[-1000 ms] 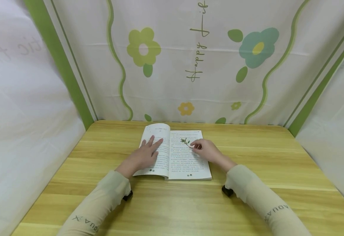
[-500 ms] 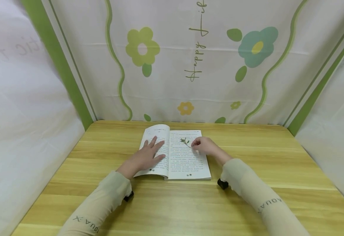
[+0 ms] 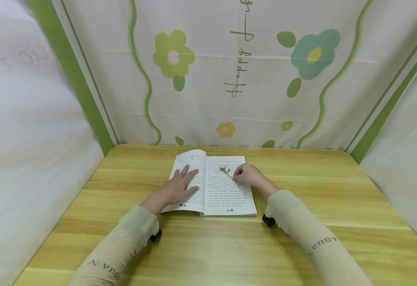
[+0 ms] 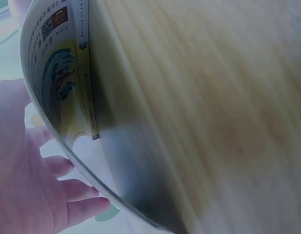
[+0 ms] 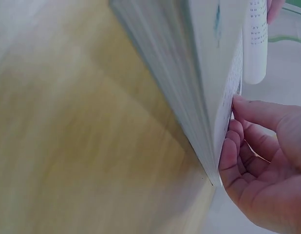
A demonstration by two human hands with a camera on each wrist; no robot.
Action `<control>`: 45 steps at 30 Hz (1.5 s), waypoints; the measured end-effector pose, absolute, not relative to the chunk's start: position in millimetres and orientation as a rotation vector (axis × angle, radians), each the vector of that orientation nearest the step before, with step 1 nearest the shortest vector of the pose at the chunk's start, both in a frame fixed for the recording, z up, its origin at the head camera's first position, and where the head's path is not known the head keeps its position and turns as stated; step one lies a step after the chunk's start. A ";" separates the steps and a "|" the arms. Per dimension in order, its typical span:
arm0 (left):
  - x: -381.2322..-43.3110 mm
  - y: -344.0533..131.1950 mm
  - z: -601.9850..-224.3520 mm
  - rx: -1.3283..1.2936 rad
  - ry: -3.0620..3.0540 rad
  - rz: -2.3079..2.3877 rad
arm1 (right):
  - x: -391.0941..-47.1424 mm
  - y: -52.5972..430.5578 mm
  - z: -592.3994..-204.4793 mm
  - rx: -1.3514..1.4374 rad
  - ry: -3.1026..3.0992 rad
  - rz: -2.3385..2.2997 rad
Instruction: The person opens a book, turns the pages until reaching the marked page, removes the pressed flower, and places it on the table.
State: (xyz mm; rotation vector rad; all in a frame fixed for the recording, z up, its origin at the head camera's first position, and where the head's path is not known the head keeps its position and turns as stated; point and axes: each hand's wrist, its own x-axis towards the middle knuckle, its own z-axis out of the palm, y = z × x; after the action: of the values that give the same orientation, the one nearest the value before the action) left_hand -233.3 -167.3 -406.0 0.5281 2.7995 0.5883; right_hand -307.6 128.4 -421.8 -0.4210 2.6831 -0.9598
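Note:
An open book (image 3: 226,198) with printed pages lies on the wooden table. My left hand (image 3: 176,188) rests on the left page, fingers spread and thumb pointing to the spine. A small green leafy sprig (image 3: 224,171) lies over the upper right page, its leaves toward the spine. The thumb and fingertips of my right hand (image 3: 249,175) pinch its stem end. In the left wrist view the left hand (image 4: 33,190) shows behind the curved page edge and the cover (image 4: 58,92). The right wrist view has the right hand (image 5: 272,180) low at the page, its fingers curled; the sprig is hidden there.
The wooden table (image 3: 208,254) reaches around the book on all sides. A white curtain (image 3: 208,87) with printed flowers hangs behind its far edge, and pale fabric walls (image 3: 26,131) stand at both sides. Dark wrist cameras (image 3: 268,220) sit under the sleeves.
My left thumb has spread out toward the spine. The right wrist and forearm have swung a little left, while the fingers stay at the stem. The sprig and book look nearly unmoved.

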 end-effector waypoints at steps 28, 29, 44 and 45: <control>-233.5 -166.7 -404.1 0.528 2.789 0.599 | -298.8 118.6 -424.8 -0.494 2.821 -0.771; -233.6 -166.7 -404.1 0.527 2.787 0.598 | -298.3 118.7 -424.6 -0.494 2.824 -0.774; -234.1 -165.9 -404.1 0.510 2.789 0.584 | -292.3 121.2 -419.1 -0.505 2.852 -0.803; -234.1 -166.0 -404.2 0.510 2.786 0.584 | -291.8 121.4 -419.3 -0.514 2.860 -0.802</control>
State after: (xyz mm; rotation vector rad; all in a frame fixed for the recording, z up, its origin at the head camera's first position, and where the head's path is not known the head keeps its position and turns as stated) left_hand -234.1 -166.0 -404.2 0.5100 2.7863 0.5841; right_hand -291.8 121.4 -419.3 -0.5138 2.8603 -0.8015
